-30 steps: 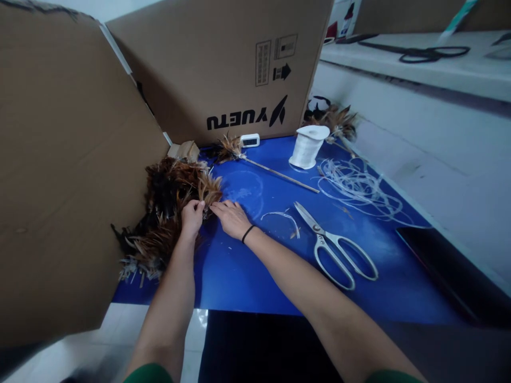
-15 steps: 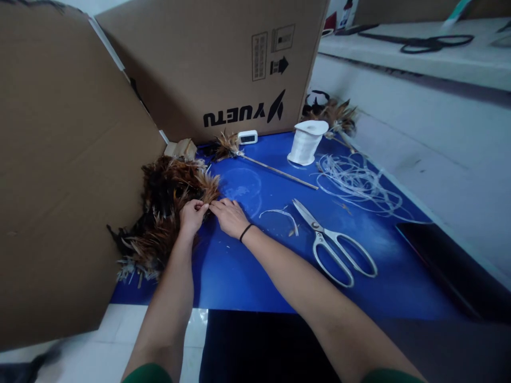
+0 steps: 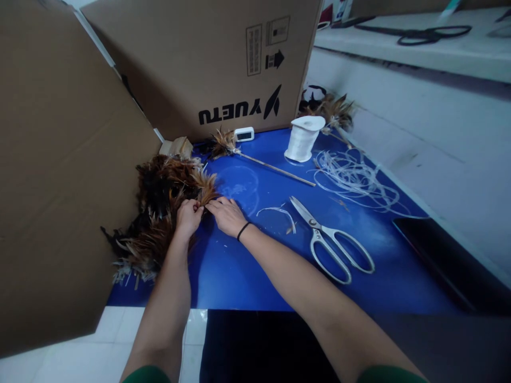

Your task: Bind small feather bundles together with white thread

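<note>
A heap of brown and black feathers (image 3: 159, 207) lies at the left edge of the blue table (image 3: 247, 266). My left hand (image 3: 186, 217) is closed in a pinch on a small tuft of feathers (image 3: 206, 187) at the heap's right side. My right hand (image 3: 227, 214), with a black band at the wrist, rests on the table right beside it, its fingertips pinched against the same tuft's base.
Silver scissors (image 3: 333, 247) lie right of my hands. A thin stick tipped with feathers (image 3: 255, 159), a white thread spool (image 3: 302, 138) and loose white strands (image 3: 355, 181) are farther back. Cardboard boxes (image 3: 199, 58) wall the left and back. A dark tray (image 3: 447, 266) is at right.
My hands stay on the same feather tuft; the fingers have drawn closer together on it. The view has drifted slightly.
</note>
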Motion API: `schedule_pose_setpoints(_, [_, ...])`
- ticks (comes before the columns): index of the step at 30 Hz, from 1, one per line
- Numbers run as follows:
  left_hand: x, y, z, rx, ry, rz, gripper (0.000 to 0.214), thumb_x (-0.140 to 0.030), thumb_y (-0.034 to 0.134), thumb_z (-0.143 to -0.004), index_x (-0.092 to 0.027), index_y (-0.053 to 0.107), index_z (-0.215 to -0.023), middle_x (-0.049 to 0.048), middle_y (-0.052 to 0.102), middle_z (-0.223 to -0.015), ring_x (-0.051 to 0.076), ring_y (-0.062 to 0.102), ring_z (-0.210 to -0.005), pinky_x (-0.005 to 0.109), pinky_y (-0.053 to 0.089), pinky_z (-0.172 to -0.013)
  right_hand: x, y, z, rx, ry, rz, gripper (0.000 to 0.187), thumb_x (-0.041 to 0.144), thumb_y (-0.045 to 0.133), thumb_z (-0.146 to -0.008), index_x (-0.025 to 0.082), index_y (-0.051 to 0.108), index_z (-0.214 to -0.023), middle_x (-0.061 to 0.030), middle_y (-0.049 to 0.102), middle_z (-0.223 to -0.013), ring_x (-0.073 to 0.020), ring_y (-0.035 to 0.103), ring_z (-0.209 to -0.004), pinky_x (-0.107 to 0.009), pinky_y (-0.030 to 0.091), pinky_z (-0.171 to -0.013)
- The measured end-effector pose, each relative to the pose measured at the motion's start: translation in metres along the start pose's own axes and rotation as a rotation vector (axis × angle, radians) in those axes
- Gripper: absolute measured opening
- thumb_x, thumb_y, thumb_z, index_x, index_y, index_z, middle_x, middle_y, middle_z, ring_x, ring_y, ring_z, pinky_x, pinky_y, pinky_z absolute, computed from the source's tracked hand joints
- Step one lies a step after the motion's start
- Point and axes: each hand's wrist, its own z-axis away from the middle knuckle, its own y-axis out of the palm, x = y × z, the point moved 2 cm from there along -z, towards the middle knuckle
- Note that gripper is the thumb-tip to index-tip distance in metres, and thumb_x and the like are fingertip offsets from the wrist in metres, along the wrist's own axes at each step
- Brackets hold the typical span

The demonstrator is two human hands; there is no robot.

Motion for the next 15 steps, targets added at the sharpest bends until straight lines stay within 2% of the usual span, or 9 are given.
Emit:
schedule_pose_setpoints(6, [0.007, -0.001, -0.002, -0.034, -0.062, 0.141, 0.012, -0.027, 0.055, -0.074, -0.017, 0.06, -0.078, 0.0056, 0.061, -0.08, 0.017, 0.058, -0.07, 0.03, 0.047, -0.069, 0.001, -0.002, 0.001, 0.03, 0.006, 0.005, 0.037, 0.014, 0.034, -0.092, 0.022, 0.053, -0.123, -0.006, 0.055, -0.13, -0.023, 0.042, -0.11, -0.039, 0.035, -0.084])
schedule_pose_setpoints(10, [0.013, 0.003, -0.003, -0.08, -0.131, 0.336, 0.016, -0.03, 0.057, -0.071, -0.017, 0.058, -0.08, 0.0017, 0.059, -0.069, 0.015, 0.056, -0.062, 0.026, 0.045, -0.06, 0.001, -0.002, 0.0, 0.037, 0.007, 0.001, 0.039, 0.013, 0.034, -0.092, 0.023, 0.052, -0.125, -0.0062, 0.054, -0.131, -0.0233, 0.043, -0.111, -0.039, 0.034, -0.085])
schedule_pose_setpoints(15, [0.009, 0.004, 0.0, -0.083, -0.225, 0.609, 0.015, -0.028, 0.059, -0.068, -0.017, 0.055, -0.076, -0.0051, 0.05, -0.053, 0.01, 0.046, -0.045, 0.021, 0.035, -0.048, 0.0, -0.001, 0.0, 0.008, 0.046, -0.017, 0.05, 0.011, 0.035, -0.09, 0.021, 0.035, -0.139, -0.0077, 0.061, -0.12, -0.0239, 0.044, -0.107, -0.039, 0.035, -0.083])
